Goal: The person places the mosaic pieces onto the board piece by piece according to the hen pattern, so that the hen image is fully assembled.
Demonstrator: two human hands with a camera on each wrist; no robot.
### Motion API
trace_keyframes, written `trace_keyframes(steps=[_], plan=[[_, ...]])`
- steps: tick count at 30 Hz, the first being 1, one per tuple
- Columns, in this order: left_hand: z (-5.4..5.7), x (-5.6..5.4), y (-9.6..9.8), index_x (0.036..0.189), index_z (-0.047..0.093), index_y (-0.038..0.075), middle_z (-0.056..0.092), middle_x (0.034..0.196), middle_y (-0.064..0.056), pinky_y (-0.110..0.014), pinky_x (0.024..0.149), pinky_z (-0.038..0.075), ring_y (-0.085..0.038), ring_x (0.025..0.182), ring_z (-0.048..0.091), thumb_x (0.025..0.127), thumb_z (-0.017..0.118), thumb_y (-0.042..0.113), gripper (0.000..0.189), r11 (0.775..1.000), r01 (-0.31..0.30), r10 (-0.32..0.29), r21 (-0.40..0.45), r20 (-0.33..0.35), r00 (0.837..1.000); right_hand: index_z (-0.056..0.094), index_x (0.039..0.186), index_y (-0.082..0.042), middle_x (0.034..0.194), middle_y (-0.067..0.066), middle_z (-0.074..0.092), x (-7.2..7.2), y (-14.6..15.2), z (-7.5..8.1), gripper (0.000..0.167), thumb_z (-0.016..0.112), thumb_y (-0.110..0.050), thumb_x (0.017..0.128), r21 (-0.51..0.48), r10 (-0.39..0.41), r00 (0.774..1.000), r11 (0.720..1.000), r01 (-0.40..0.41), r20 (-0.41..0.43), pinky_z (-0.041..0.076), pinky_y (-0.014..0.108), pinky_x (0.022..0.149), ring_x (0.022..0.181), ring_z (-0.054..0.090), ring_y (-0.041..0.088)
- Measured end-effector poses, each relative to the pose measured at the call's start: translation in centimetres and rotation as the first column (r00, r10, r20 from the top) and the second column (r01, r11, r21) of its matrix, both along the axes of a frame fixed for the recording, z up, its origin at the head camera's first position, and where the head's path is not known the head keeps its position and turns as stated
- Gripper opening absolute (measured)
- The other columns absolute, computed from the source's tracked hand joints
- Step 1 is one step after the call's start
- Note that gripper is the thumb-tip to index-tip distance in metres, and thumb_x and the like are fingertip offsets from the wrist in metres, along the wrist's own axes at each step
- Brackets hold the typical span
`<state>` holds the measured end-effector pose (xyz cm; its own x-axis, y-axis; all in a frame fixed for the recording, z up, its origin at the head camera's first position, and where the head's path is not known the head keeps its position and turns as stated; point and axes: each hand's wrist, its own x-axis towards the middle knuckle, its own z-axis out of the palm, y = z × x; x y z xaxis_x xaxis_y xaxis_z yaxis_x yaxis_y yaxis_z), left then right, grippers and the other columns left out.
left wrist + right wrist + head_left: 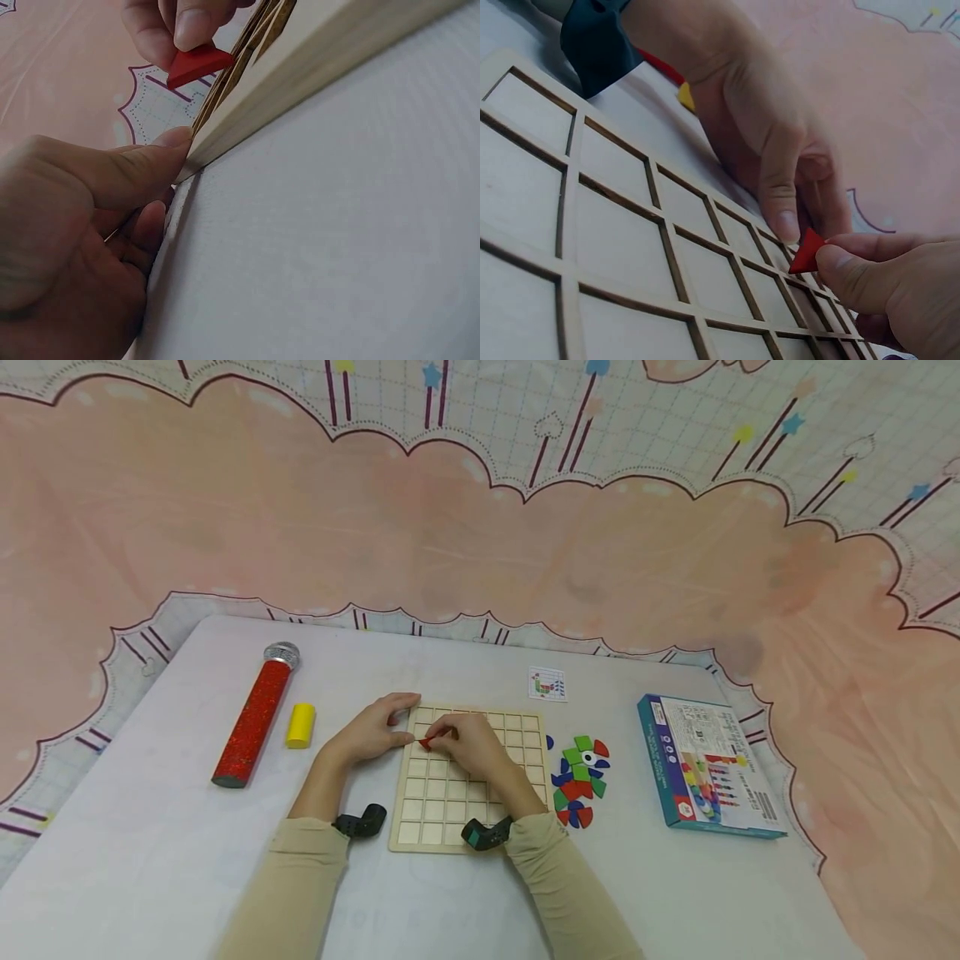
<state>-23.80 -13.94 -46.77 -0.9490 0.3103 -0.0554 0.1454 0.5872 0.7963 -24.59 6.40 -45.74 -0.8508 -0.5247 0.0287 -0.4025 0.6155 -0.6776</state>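
The right grip (472, 745) pinches a red piece (806, 253), board (435, 811) beneath; just leftward, the left grip (367, 732) rests unclenched against the board's edge.

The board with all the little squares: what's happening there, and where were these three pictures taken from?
There's no robot here, just a person working barehanded. The widest picture is taken from the person's head, looking forward and down. The other two are taken from the wrists, one from each, so everything looks big and tilted. The left hand holds the edge of the wooden board. The right hand pinches a small red piece over it. On the white table you can also see colourful pieces, a picture card, a box, a yellow cylinder and a red microphone.
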Motion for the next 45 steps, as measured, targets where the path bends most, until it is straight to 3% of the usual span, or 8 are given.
trace_keyframes(steps=[12,22,45], plan=[[0.18,0.03,0.00,0.144,0.039,0.005,0.034,0.152,-0.015,-0.051,0.103,0.041,-0.039,0.122,0.049,0.086,0.067,0.007,0.065,1.000,0.003,-0.003,0.006,-0.007,1.000,0.074,0.094,-0.015,0.086,-0.004,0.070,0.30,-0.46,-0.28,0.010,0.069,-0.020,0.087,0.024,0.020,0.999,1.000,-0.019,-0.028,0.043,0.016,0.059,0.066,0.053,0.003],[0.36,-0.09,-0.04,0.144,0.040,0.007,0.035,0.151,-0.012,-0.051,0.101,0.042,-0.036,0.117,0.050,0.086,0.067,0.009,0.064,1.000,-0.012,0.011,-0.026,-0.012,1.000,0.075,0.100,-0.017,0.097,-0.003,0.065,0.40,-0.58,-0.48,0.019,0.073,-0.027,0.083,0.065,0.064,0.991,0.996,-0.056,-0.117,0.044,0.018,0.068,0.080,0.055,0.008],[0.18,0.07,0.11,0.144,0.040,0.008,0.036,0.151,-0.012,-0.050,0.101,0.042,-0.035,0.116,0.050,0.086,0.068,0.009,0.065,1.000,-0.021,0.021,-0.013,0.003,1.000,0.076,0.104,-0.017,0.096,0.000,0.059,0.93,-0.03,-1.05,0.025,0.074,-0.030,0.082,0.073,0.042,0.985,0.997,-0.030,-0.170,0.044,0.019,0.069,0.082,0.053,0.010]])
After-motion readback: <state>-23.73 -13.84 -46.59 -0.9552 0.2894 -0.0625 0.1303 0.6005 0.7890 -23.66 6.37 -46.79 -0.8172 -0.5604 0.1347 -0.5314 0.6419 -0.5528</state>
